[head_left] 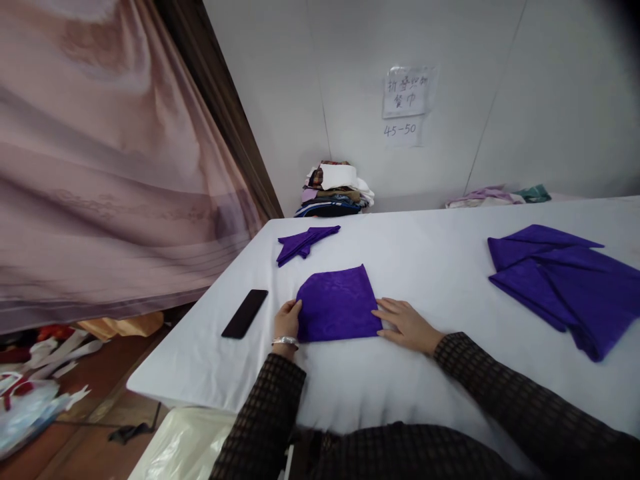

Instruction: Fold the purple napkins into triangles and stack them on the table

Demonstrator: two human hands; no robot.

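Here, purple cloth (337, 303) lies between left grip (287, 321) and right grip (407, 327).

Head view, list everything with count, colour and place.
Table: 1, white, centre
Flat cloth: 1, purple, table's near side
Folded cloth: 1, purple, table's far left
Cloth heap: uncounted, purple, table's right
Phone: 1, black, table's left
Wall: 1, pale, back
Papers: 2, white, wall
Fabric stack: 1, mixed, back
Loose fabrics: several, pink and green, back right
Drapery: uncounted, pink and brown, left
Floor: 1, reddish, left
Clutter: several, mixed, floor
Plastic sheeting: 1, whitish, below table
Bracelet: 1, silver, left wrist
Sleeves: 2, dark checked, foreground
Left hand: 1, flat cloth's left edge
Right hand: 1, flat cloth's right edge
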